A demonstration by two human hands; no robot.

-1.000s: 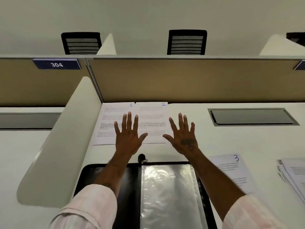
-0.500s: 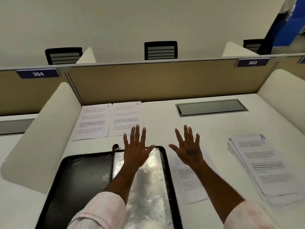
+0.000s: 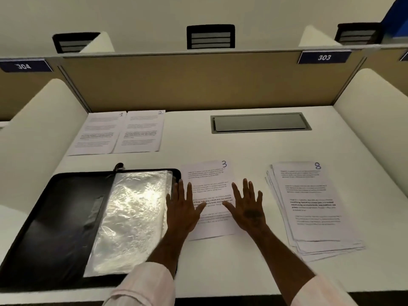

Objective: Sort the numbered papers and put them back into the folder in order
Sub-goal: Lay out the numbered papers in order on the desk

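We held both hands with fingers straight and spread, gripping nothing: our left hand (image 3: 182, 208) at the right edge of the open folder (image 3: 55, 217), our right hand (image 3: 248, 206) farther right, both over sheet 3 (image 3: 209, 180), which lay just right of the folder. Behind the folder lay sheet 1 (image 3: 97, 133) and sheet 2 (image 3: 141, 131); the stack (image 3: 309, 206) topped by 8 lay well to its right.

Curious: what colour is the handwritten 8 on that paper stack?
Blue ink, atop the white paper stack; head view.

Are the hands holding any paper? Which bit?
Nothing is held. The left hand and right hand are spread flat at the sides of paper 3.
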